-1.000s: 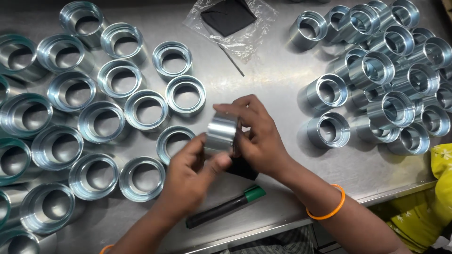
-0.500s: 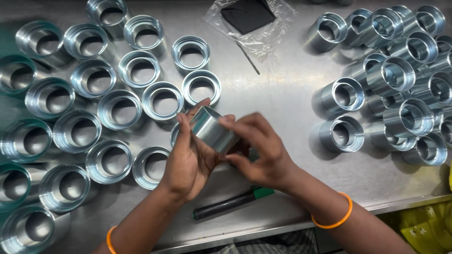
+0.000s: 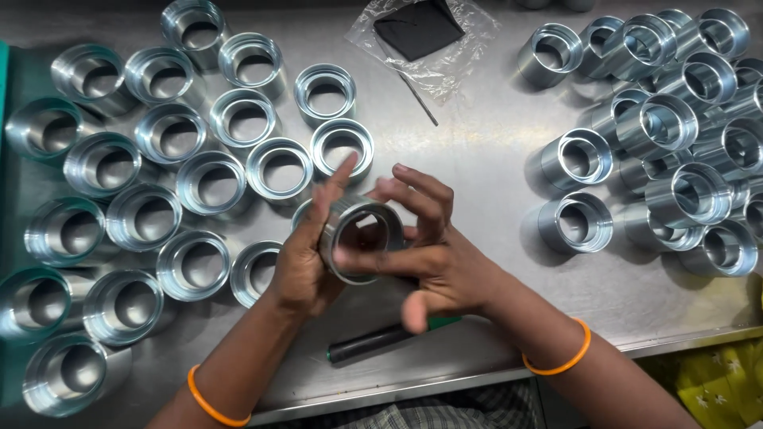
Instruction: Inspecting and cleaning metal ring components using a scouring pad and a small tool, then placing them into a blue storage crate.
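1. Both hands are up over the middle of the frame, holding one metal ring (image 3: 359, 238) between them, tilted so its open end faces the camera.
2. Left hand (image 3: 306, 258) cups the ring from the left side, palm against the wall, fingers straight and pointing up the frame.
3. Right hand (image 3: 433, 266) is on the ring's right side, fingers curled over the top edge and the forefinger stretched across the opening. The thumb sticks out low, blurry.
4. Orange bangle on each wrist: left one (image 3: 211, 401) lower left, right one (image 3: 560, 361) lower right.
5. Under the hands, near the bottom edge of the steel table (image 3: 477, 151), lies a black marker (image 3: 373, 343) with a green end, partly hidden by the right hand.
6. Left half of the frame: a bunch of the same rings (image 3: 143, 214) standing open end up, packed close in rows.
7. Right side: another heap (image 3: 675, 127), mostly lying on their sides, piled against each other.
8. Top centre: a clear plastic bag (image 3: 429, 44) with a black cloth (image 3: 417, 28) inside, and a thin dark stick (image 3: 417, 99) just below it.
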